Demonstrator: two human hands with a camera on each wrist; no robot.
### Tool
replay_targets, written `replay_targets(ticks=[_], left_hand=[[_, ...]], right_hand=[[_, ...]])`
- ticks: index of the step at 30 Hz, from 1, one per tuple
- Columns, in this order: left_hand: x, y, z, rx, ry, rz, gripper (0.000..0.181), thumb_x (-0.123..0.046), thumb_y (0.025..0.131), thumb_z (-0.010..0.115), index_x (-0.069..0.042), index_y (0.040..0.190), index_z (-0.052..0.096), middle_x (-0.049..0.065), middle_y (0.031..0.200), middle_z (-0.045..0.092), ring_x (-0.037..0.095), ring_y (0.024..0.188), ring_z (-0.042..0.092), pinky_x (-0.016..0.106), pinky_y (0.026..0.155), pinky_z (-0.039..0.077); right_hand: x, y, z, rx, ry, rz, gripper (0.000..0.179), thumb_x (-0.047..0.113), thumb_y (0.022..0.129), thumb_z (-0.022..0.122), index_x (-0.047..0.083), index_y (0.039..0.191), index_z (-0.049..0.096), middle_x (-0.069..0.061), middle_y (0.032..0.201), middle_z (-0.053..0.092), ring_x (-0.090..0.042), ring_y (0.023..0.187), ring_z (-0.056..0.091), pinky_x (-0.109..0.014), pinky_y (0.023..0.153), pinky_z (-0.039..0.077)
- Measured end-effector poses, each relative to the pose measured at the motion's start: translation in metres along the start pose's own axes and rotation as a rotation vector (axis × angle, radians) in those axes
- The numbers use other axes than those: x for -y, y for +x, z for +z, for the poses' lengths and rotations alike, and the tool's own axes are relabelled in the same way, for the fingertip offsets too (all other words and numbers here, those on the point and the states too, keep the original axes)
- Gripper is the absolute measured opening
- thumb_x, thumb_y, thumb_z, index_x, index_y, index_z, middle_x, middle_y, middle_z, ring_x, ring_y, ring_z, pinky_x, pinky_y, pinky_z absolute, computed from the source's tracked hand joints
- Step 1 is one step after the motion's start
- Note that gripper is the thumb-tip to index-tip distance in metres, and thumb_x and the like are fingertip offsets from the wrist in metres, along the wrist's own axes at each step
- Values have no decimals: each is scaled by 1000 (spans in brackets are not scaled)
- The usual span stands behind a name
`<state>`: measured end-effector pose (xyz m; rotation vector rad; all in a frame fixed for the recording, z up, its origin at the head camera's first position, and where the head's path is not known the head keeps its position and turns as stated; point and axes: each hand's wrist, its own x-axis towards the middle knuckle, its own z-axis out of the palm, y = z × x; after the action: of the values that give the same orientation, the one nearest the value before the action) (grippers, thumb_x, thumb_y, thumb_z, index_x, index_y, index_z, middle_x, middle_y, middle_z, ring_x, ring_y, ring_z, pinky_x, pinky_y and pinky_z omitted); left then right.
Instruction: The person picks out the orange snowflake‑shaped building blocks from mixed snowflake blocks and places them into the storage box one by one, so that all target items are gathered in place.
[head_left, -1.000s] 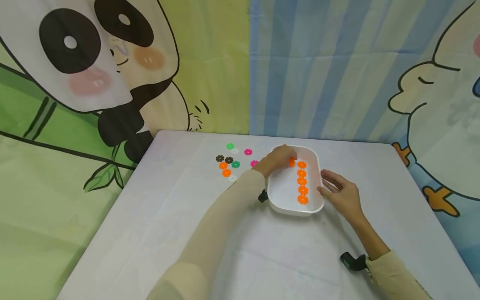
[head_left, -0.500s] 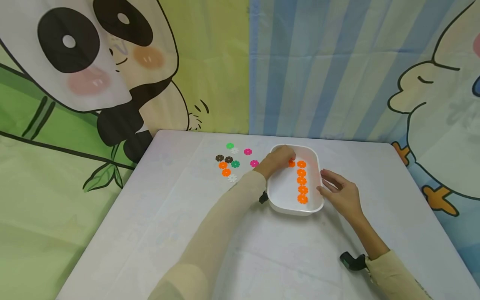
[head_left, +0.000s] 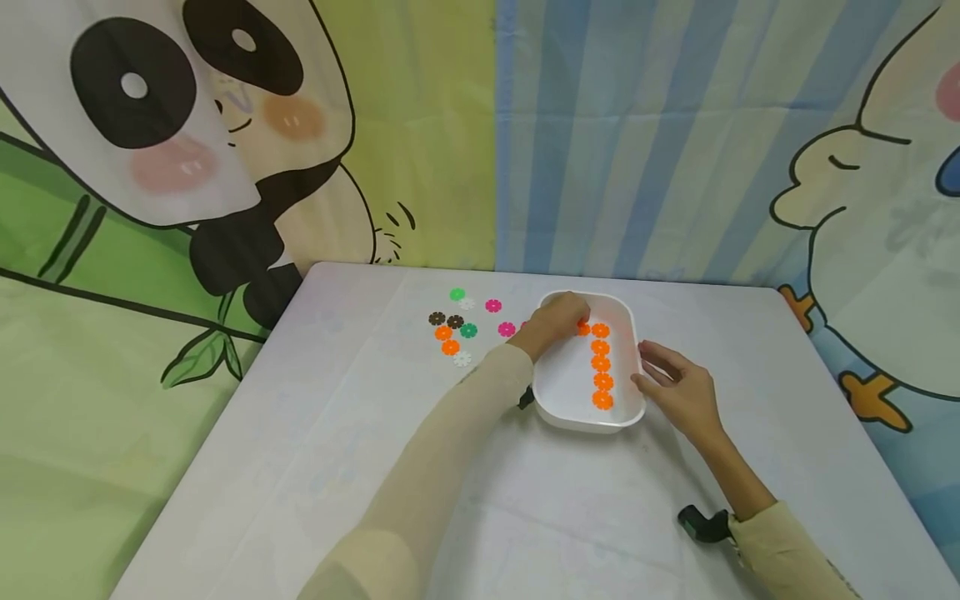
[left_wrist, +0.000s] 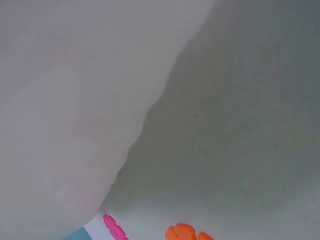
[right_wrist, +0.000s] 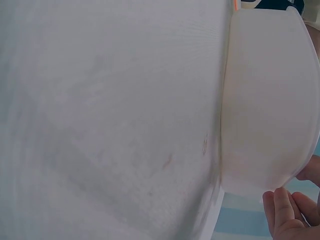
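Inside a white plastic tub (head_left: 555, 400), my left hand (head_left: 558, 317) reaches to the far left part. Its bent fingertips pinch an orange flower-shaped piece, partly hidden by the fingers. Beside it runs a column of several orange flower-shaped pieces (head_left: 601, 364) on the tub floor. At the tub's right side, my right hand (head_left: 686, 392) holds the rim, thumb near it and fingers against the outer wall. The right wrist view shows the same fingers (right_wrist: 284, 212) at the tub's edge. The left wrist view shows only a pale surface, with bits of pink and orange pieces (left_wrist: 182, 232).
Left of the tub, loose flower-shaped pieces lie scattered on the white table (head_left: 315, 433): green (head_left: 457, 294), pink (head_left: 492, 306), brown (head_left: 437, 318), orange (head_left: 450, 347) and white (head_left: 462, 359). A cartoon-printed cloth (head_left: 420, 125) hangs behind the table.
My left fingers make only a slight movement at the orange piece in the tub. The right hand stays at the rim, and the view shifts a little.
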<state>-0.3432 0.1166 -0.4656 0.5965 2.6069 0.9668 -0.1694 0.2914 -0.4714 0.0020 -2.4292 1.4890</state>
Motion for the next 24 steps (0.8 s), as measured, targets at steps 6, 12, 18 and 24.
replay_targets(ticks=[6,12,18,24], left_hand=[[3,4,-13,12,301,275,17,-7,94,60,-10,108,70,-1,103,63,16,93,53,24,84,48],[8,2,-35,-17,373,422,28,-9,92,67,-7,120,69,4,118,68,18,107,59,21,98,43],[22,-14,-61,-93,293,440,29,-5,90,68,-3,119,68,9,115,69,20,101,63,23,92,48],[47,-36,-73,-227,175,430,31,-2,91,66,-2,122,65,9,122,66,22,106,65,23,91,50]], right_hand=[[3,0,1,5,-23,9,55,0,82,76,-4,134,55,-18,134,56,-37,120,56,-17,85,48],[1,1,0,0,-38,-1,56,1,82,76,-3,134,55,-18,133,57,-36,119,57,-16,84,48],[-1,1,0,-1,-60,-5,56,5,83,77,-1,134,55,-17,134,57,-36,119,57,-16,84,48],[1,0,2,-4,-81,12,56,7,83,77,-1,134,56,-17,134,57,-35,119,57,-15,84,47]])
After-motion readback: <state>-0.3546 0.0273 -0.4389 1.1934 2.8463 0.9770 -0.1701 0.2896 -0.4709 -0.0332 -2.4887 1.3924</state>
